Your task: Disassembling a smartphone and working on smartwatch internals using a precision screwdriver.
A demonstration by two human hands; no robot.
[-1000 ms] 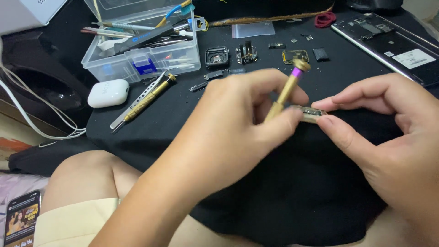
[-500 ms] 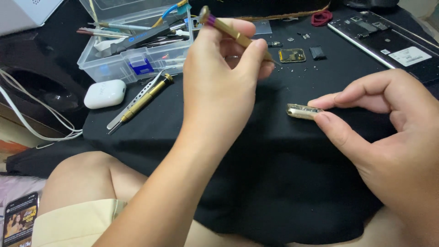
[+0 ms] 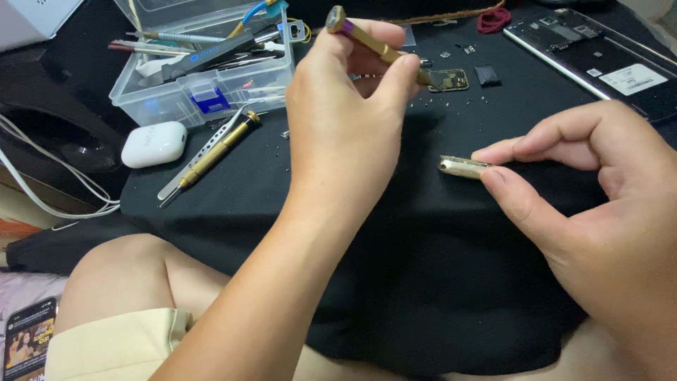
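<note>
Two hands are in view: the left hand [image 3: 349, 116] grips one brass screwdriver [image 3: 377, 46], and the right hand [image 3: 599, 204] pinches one small metal part [image 3: 462, 166]. A second brass screwdriver [image 3: 218, 149] and one pair of tweezers [image 3: 199, 154] lie side by side at left on the desk, near one white earbud case [image 3: 153, 144] and one clear plastic tool box [image 3: 204, 77]. Far right lies one opened phone body [image 3: 599, 49], far centre one small circuit board [image 3: 449, 80], and near left one lit phone [image 3: 28, 342].

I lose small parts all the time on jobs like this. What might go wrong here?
The loose screws lie scattered on the black cloth, so a sleeve or hand might sweep them off. The right hand pinches the small metal part only by its end; it may slip. The left hand's screwdriver tip hovers by the circuit board.
</note>
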